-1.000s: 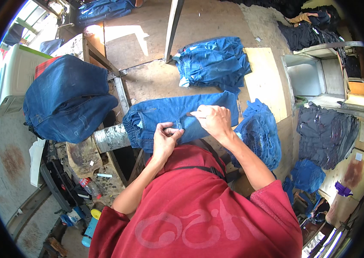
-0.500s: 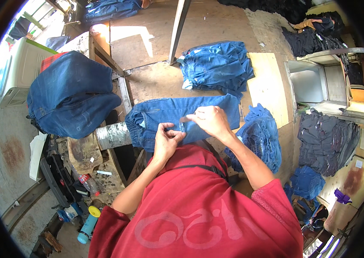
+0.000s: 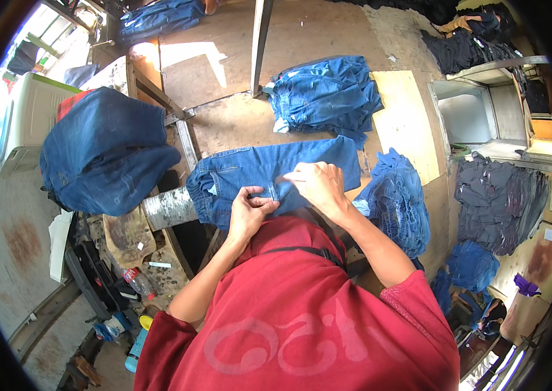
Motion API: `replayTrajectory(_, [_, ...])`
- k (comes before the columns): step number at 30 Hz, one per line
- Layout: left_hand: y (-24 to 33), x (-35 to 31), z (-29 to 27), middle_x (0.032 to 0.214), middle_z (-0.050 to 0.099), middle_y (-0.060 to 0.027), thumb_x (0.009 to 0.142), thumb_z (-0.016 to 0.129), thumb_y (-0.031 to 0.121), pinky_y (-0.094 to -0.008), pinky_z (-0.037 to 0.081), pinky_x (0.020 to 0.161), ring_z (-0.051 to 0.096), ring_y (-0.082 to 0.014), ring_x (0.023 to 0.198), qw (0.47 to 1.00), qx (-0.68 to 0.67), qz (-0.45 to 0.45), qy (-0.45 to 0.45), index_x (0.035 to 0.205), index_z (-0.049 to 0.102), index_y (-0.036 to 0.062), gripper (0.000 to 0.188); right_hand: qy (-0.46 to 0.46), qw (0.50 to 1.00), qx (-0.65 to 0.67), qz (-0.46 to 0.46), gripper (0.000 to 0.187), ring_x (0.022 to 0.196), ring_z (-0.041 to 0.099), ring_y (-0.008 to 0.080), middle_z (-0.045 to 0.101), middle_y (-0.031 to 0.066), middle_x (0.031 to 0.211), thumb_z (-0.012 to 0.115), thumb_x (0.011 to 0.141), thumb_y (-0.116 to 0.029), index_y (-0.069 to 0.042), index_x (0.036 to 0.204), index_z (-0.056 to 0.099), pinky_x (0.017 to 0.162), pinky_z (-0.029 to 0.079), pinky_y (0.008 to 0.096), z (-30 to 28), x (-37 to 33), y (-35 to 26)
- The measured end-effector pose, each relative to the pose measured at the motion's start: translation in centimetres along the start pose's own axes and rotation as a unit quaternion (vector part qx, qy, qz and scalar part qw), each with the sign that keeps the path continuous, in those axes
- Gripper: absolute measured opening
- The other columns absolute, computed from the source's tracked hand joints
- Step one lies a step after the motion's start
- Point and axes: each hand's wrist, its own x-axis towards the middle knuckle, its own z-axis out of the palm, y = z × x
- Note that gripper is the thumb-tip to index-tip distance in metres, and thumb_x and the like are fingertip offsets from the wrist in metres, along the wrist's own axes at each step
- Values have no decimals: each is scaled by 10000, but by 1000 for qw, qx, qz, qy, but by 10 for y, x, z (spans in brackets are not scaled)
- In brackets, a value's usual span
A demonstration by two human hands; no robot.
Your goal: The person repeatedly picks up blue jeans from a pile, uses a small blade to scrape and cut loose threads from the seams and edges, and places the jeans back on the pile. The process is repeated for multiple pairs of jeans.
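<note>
Blue elastic-waisted jeans (image 3: 237,166) lie lengthwise in front of me, the gathered waistband at the left over a pale, worn cylindrical support. My left hand (image 3: 250,210) is closed, thumb and fingertips pinching the denim beside a small pale, worn-looking patch (image 3: 272,190). Just to the right, my right hand (image 3: 318,188) is held above the cloth with its fingers curled closed. A thin, brownish tip sticks out from it towards the patch; it is blurred and too small to name.
A heap of dark blue denim (image 3: 109,150) stands at the left. Jeans piles (image 3: 325,94) (image 3: 396,202) lie beyond and to the right. A metal post (image 3: 260,49) rises ahead. Black garments (image 3: 501,202) are stacked far right. A plastic bottle (image 3: 137,281) lies at lower left.
The whole view has shifted slightly as my head moved. Both hands stay at nearly the same spot on the jeans, the right fingertips a little differently placed over the pale patch.
</note>
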Motion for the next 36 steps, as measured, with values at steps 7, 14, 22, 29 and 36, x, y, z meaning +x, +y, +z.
replayTrajectory(7, [22,36,-13,1205,797,-162,968,765,-27,-263,563,729,716,-134,923,989,-116,76,-60,1577,354,64,740,117,979,158,-59,180,683,739,314,768,85,828,796,975,-198,-63,860,771,592,558,399,-3,-7,8])
replayTrajectory(14, [47,71,-40,1186,806,-148,954,732,11,-248,543,691,671,-93,834,996,-30,30,-77,1742,154,74,979,137,976,71,-152,137,652,736,239,778,-16,833,811,934,-201,-149,838,727,595,557,379,40,-21,14])
replayTrajectory(22, [39,80,-44,1157,812,-133,911,731,16,-238,571,697,690,-84,816,994,-59,19,-85,1747,126,50,1032,183,964,-27,-191,87,597,673,167,698,-52,757,796,942,-259,-205,909,736,568,480,337,55,-21,26])
replayTrajectory(29, [42,82,-46,1122,808,-119,898,715,2,-237,573,689,599,-51,696,995,-61,6,-81,1744,134,41,1027,211,958,-28,-191,161,625,673,150,683,-47,757,815,929,-322,-193,905,722,576,475,337,55,-13,34])
replayTrajectory(36, [53,76,-46,1150,786,-188,937,652,-20,-265,574,729,505,-58,661,997,-30,5,-73,1737,225,71,912,223,951,-27,-215,184,616,670,132,676,-50,785,815,918,-342,-183,920,723,559,473,346,55,6,49])
